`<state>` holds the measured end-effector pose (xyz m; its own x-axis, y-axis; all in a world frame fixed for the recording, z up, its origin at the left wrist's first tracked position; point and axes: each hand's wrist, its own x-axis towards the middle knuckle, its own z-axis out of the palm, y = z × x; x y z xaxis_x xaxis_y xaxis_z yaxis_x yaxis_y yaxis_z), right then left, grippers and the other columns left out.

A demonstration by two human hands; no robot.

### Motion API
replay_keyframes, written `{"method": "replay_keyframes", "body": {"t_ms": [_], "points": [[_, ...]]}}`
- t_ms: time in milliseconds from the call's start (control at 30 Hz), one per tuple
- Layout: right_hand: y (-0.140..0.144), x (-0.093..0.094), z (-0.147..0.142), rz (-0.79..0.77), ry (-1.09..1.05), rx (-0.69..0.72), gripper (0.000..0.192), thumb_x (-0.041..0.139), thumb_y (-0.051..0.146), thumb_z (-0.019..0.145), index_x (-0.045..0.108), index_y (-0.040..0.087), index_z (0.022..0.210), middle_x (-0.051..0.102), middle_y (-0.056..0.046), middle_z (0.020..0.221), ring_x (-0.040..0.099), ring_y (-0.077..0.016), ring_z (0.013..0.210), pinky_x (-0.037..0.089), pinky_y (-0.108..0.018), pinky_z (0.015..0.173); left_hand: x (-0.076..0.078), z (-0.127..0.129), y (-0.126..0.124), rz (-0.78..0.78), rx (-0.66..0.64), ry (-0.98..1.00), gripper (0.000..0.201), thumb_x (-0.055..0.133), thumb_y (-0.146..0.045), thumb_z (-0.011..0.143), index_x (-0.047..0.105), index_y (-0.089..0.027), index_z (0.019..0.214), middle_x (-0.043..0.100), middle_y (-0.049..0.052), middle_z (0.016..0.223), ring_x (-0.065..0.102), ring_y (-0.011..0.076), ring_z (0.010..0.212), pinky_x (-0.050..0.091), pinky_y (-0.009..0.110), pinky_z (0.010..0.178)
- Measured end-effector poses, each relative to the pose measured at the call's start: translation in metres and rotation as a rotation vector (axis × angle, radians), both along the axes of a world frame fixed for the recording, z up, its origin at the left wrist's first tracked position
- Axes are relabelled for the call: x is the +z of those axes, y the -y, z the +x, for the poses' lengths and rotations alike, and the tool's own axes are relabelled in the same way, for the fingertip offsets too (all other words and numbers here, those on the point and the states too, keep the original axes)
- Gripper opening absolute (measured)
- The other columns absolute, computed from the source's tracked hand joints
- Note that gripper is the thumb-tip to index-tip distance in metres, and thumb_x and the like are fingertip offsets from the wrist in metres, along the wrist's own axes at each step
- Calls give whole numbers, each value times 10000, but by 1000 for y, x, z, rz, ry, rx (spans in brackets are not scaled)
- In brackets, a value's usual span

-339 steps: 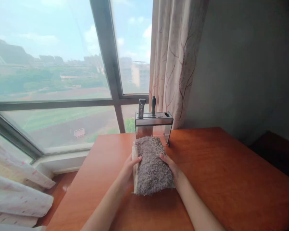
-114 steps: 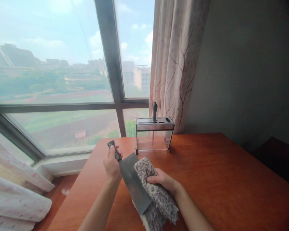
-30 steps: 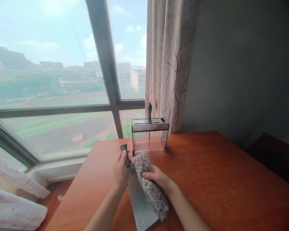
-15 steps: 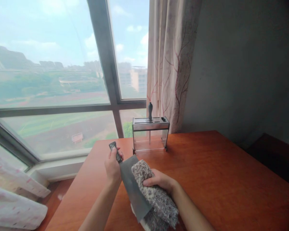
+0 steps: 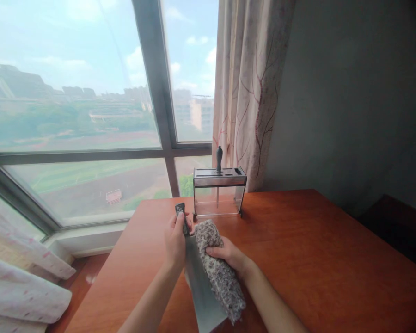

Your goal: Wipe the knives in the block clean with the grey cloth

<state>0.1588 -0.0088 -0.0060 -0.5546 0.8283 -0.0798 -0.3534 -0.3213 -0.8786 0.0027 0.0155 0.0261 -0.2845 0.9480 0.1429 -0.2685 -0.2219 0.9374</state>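
Note:
My left hand (image 5: 175,238) is wrapped round the dark handle of a cleaver (image 5: 203,289), its thumb on top of the grip. The broad grey blade slants down toward me over the table. My right hand (image 5: 229,254) grips a fluffy grey cloth (image 5: 217,273), thumb on top, the other fingers hidden under it. The cloth lies along the right edge of the blade and covers part of it. Beyond my hands stands a knife block (image 5: 220,181) with clear sides, a single dark-handled tool (image 5: 219,159) upright in it.
The reddish-brown wooden table (image 5: 315,259) spreads to the right and ends at the window side on the left. A large window (image 5: 90,115) fills the left, with a patterned curtain (image 5: 253,92) beside a dark wall (image 5: 350,101).
My left hand and the cleaver have shifted right, and the blade now points more steeply toward me. The cloth has moved slightly up along the blade; a lower fold no longer shows beneath it.

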Motion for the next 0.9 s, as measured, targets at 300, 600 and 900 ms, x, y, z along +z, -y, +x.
{"method": "replay_keyframes", "body": {"t_ms": [300,600,900], "points": [[0,-4,-1,36,118,124,515,826,343,578,677,155,1033,693,-58,970,622,-201,851,438,-336,830,-3,-44,-27,76,286,109,288,568,-406,784,597,-129,856,520,-25,562,460,101,499,346,211,489],[2,1,5,52,122,202,517,817,302,580,671,152,1052,692,-61,998,630,-198,859,446,-322,823,-10,-48,-30,47,266,156,296,584,-412,770,586,-129,856,527,-27,555,468,95,499,358,206,495],[3,8,0,21,51,-8,500,807,334,570,677,148,1017,696,-48,916,624,-193,801,454,-320,789,-9,-7,-6,-16,116,26,300,555,-446,810,581,-154,874,516,-33,572,469,103,505,368,216,489]]}}
